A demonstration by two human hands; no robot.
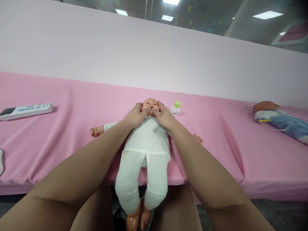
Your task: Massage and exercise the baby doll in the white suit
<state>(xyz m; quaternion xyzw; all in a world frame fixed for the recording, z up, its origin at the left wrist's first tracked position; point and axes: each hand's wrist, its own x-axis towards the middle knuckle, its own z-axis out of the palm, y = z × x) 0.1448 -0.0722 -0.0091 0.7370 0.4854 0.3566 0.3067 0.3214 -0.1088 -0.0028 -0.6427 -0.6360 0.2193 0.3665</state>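
Note:
A baby doll [147,138] with a white cloth body lies on its back, its head toward the wall and its feet hanging past the near edge. My left hand [137,116] cups one side of the doll's head, and my right hand [166,116] cups the other. Both thumbs rest on the lower face, beside the mouth. Fingers curl around the sides of the head, partly hidden. My forearms pass over the doll's spread arms. Close to my right hand stands a small white bottle [175,110] with a green cap.
Pink cloth [74,128] covers the long table, with folds at left and right. A white elongated device [30,111] lies at far left. At far right is another doll [284,120] in blue, with thin tubing. A pale wall [144,54] rises behind.

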